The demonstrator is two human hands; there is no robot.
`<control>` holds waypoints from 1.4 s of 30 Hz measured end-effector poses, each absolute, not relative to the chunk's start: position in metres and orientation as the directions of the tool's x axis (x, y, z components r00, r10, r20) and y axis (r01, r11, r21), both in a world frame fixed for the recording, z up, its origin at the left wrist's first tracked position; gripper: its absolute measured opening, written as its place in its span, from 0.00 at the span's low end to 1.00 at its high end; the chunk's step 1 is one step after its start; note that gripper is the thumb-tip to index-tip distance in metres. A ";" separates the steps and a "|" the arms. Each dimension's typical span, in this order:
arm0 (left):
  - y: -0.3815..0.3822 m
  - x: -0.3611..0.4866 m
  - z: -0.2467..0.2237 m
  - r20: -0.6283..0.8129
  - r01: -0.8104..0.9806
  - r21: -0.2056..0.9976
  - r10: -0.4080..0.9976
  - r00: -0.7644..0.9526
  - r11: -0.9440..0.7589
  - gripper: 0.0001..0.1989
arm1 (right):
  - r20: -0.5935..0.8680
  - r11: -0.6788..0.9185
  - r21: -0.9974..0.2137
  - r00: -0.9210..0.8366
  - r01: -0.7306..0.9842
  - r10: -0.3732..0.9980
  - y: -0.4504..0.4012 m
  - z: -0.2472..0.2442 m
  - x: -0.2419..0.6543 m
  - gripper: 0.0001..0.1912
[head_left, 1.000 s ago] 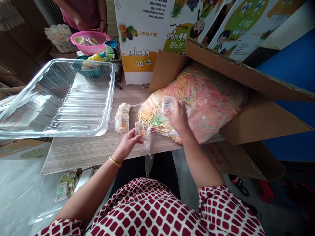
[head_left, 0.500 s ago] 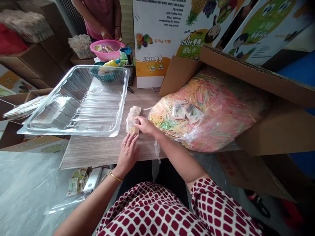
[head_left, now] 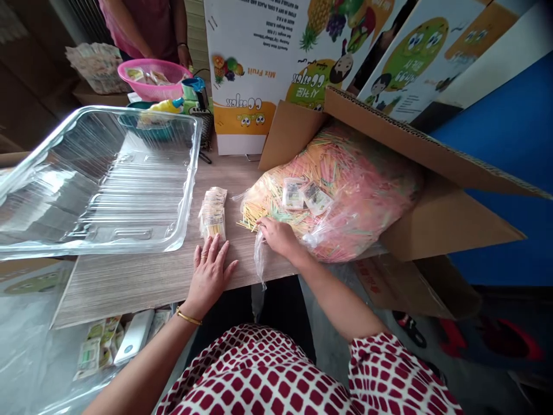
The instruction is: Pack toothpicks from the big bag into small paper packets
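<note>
Just ahead of your left hand (head_left: 209,274), which lies flat and spread on the tabletop (head_left: 129,294) holding nothing, sits a stack of packets (head_left: 213,216) — your fingertips are right at its near edge. Your right hand (head_left: 280,239) is half curled at the near edge of the bag of straws (head_left: 363,190), and you can't tell from this view whether it has hold of anything. Two loose packets (head_left: 302,195) lie on the bag just beyond it. Keep your left hand low against the stack so the overlapping packets stay in line, and move your right fingers gently — the thin film (head_left: 259,256) hanging beside that hand could snag. The clear tray (head_left: 103,184) sits to the left of the stack.
</note>
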State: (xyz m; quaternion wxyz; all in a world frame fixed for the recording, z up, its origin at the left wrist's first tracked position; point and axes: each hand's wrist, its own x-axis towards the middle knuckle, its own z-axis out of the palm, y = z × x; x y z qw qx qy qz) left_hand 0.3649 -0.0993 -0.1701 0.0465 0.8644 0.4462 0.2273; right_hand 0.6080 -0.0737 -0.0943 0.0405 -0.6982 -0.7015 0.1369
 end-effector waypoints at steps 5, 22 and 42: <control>-0.099 0.364 -0.171 0.343 0.756 0.292 0.802 0.490 -0.587 0.26 | -0.184 0.060 0.013 -0.057 0.998 0.981 -0.047 -0.096 0.610 0.18; -0.079 0.424 -0.169 0.298 0.743 0.352 0.821 0.487 -0.569 0.27 | -0.161 0.018 0.024 -0.014 1.000 0.987 -0.037 -0.095 0.590 0.20; -0.081 0.426 -0.176 0.267 0.705 0.327 0.777 0.570 -0.629 0.27 | -0.383 -0.112 -0.107 0.063 0.988 0.922 0.000 -0.084 0.586 0.23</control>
